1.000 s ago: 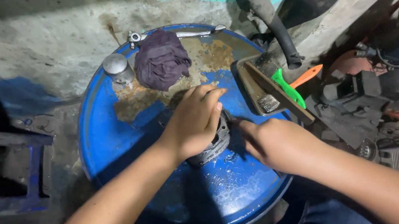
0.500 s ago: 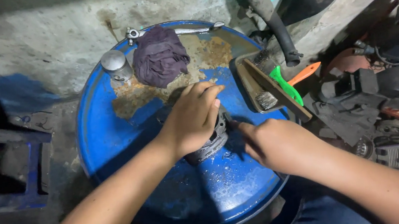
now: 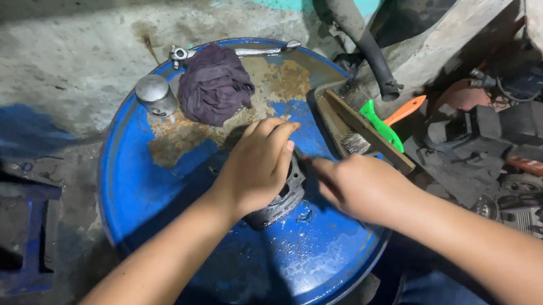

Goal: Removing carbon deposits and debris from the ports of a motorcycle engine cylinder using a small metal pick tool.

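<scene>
Pressing palm-down, the left hand [image 3: 256, 164] covers a finned metal part [image 3: 281, 199] on the blue drum [image 3: 146, 187].

Left hand [image 3: 256, 168] shifted slightly left over metal part [image 3: 283, 199].

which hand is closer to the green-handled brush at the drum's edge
Right. The right hand lies just below the green-handled brush; the left hand rests farther left, on the dark metal part.

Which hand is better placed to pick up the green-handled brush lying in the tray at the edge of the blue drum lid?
Right, probably. The right hand is nearest the green-handled brush in the tray, while the left hand lies flat over the round grey metal part.
</scene>
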